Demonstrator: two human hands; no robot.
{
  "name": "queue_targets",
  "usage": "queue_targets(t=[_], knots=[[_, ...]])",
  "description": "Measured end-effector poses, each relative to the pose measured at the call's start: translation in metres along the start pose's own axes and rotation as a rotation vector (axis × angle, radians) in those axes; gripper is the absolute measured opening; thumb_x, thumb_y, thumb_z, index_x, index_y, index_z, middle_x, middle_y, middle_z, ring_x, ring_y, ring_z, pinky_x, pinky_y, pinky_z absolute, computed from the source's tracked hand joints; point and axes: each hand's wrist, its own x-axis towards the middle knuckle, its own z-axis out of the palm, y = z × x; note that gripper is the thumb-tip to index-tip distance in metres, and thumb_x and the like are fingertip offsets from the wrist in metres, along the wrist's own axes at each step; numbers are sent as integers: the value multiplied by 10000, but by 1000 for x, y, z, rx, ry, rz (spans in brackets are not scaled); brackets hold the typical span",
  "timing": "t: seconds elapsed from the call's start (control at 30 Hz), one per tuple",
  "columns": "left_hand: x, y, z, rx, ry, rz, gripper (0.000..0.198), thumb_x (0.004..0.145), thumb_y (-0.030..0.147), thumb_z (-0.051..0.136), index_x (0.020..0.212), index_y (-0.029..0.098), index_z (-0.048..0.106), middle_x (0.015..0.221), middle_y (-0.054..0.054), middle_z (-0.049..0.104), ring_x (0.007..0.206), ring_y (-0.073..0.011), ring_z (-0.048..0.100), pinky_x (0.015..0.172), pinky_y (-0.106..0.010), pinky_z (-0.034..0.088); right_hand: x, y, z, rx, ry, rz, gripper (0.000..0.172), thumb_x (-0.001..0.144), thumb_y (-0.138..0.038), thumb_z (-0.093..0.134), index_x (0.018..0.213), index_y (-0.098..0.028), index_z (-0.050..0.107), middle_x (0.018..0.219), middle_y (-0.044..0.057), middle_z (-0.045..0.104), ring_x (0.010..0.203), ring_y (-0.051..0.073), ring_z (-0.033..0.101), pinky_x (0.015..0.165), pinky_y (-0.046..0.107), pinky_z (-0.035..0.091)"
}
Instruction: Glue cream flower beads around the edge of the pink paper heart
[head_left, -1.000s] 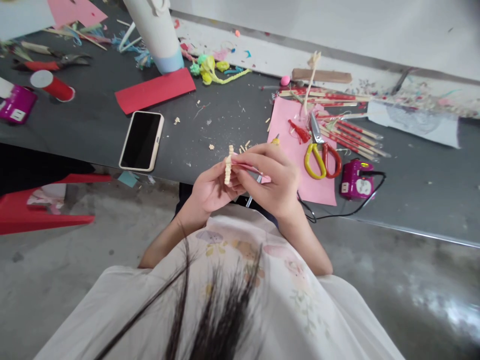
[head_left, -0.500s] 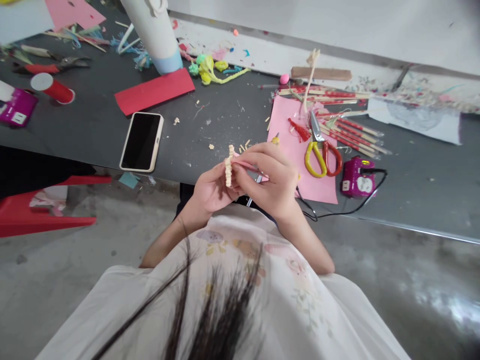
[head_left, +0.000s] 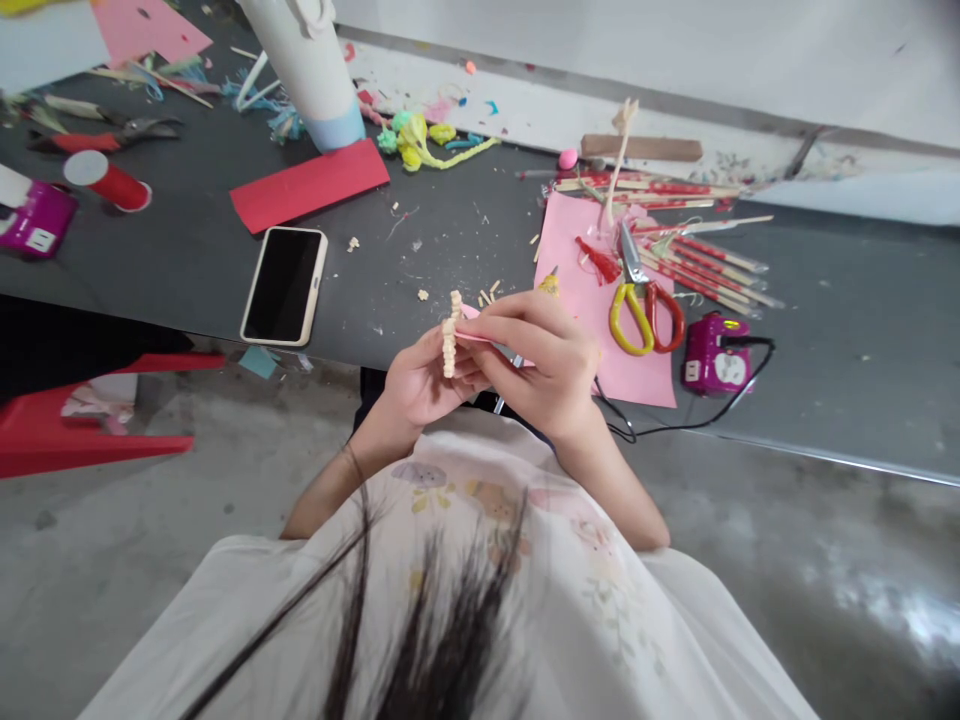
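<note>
A small cream-coloured piece with a ridged, bumpy edge (head_left: 449, 350) stands up between my hands at the table's front edge. My left hand (head_left: 420, 380) is closed round its lower part, palm turned up. My right hand (head_left: 544, 350) pinches a thin pink strip (head_left: 472, 337) between thumb and fingertips, and the strip's tip touches the cream piece. Partly covered by my right hand is a silvery metal thing (head_left: 517, 360) that I cannot make out. Beyond the hands, small cream bits (head_left: 489, 292) lie on the dark table.
Scissors (head_left: 636, 315) with yellow and red handles lie on pink paper (head_left: 645, 380) to the right, beside a purple device (head_left: 716, 355) with a black cable. Left are a phone (head_left: 283, 285), red paper (head_left: 311, 185), a thread spool (head_left: 109, 182) and a tall bottle (head_left: 307, 75). Packaged sticks (head_left: 712, 265) lie at right.
The cream piece and the pink strip have shifted slightly left. A white sheet with a drawing is gone from the table's back right, uncovering a stick's end.
</note>
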Motion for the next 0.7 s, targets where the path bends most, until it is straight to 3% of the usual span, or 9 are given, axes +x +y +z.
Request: queue_targets(t=[0.23,0.4,0.57,0.7], knots=[[-1,0,1,43,75,2,292,945,176,488,663,185,563,535,33,553,459,-69,547,509,-167,507,3,-5,1,-5,-16,38,186,886,-119,567,913,-213,725,910,46,701,845,153,666,736,321,568],[-1,1,3,37,30,-4,329,904,159,531,578,178,495,519,36,510,433,-61,521,493,-164,503,5,-6,0,46,-56,119,169,892,-138,571,894,-214,721,919,37,695,847,152,649,753,329,558],[-2,1,7,54,93,-11,376,927,201,539,560,177,464,476,54,434,389,-53,467,440,-157,445,7,-6,1,97,-82,216,151,876,-137,600,874,-216,729,878,19,675,820,143,628,751,327,547],[-3,1,7,44,62,2,404,955,189,483,552,172,461,461,51,426,367,-41,438,421,-145,415,6,-6,3,147,-75,259,121,878,-165,626,877,-217,736,853,10,652,808,137,617,752,326,536]])
